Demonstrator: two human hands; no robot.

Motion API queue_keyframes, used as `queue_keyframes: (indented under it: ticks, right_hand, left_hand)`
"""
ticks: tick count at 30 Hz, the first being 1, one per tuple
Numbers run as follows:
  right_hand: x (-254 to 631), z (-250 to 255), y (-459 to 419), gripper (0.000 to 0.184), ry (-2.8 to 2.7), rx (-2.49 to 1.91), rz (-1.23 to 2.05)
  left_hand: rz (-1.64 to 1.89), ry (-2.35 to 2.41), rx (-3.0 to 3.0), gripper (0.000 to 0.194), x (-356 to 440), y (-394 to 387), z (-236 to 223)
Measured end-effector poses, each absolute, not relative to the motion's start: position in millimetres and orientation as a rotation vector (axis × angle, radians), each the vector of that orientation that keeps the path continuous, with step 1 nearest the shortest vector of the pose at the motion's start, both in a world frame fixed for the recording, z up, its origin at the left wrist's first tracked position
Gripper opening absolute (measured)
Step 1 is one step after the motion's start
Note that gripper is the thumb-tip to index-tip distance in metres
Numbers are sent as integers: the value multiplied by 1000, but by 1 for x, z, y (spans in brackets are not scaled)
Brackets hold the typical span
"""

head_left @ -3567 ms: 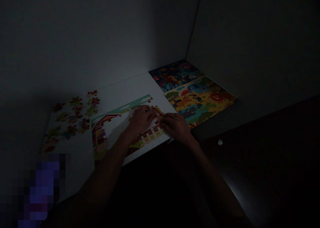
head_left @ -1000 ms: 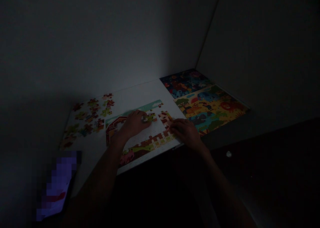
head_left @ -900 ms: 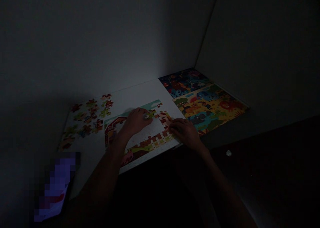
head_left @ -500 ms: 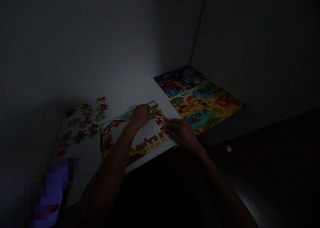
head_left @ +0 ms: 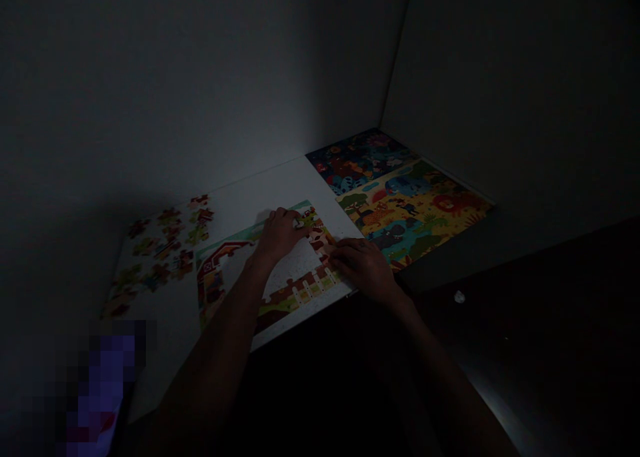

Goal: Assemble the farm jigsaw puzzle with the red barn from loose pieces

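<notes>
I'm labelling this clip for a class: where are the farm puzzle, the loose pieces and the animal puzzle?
farm puzzle (head_left: 305,293): head view, on its white fence.
loose pieces (head_left: 197,235): head view, on one greenish piece.
animal puzzle (head_left: 453,203): head view, on its red lion.

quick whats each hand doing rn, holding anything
Left hand: closed on a jigsaw piece, it seems.
Right hand: fingers down on the farm jigsaw; holding cannot be told.

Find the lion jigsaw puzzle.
Head view: the lion jigsaw puzzle lies in the far right corner of the table, next to the darker jungle puzzle, just beyond the right hand and right of the farm puzzle.
</notes>
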State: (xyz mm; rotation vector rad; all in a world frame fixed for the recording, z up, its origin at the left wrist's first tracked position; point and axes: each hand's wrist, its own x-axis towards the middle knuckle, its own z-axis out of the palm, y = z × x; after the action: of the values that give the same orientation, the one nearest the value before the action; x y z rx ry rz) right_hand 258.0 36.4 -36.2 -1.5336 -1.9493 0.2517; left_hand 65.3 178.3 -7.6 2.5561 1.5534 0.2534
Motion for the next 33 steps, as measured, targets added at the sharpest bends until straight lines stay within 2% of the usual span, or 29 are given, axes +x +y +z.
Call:
queue_keyframes:
  ticks: [12, 33]
  right_hand:
    - [258, -37, 37, 16, -1950, -1520, 240]
    - [259, -35, 37, 15, -1958, -1533, 286]
  left_hand:
    - [395, 1341, 2614, 25, 63, 174, -13]
    - [367, 1363, 2740, 32, 78, 163, -11]
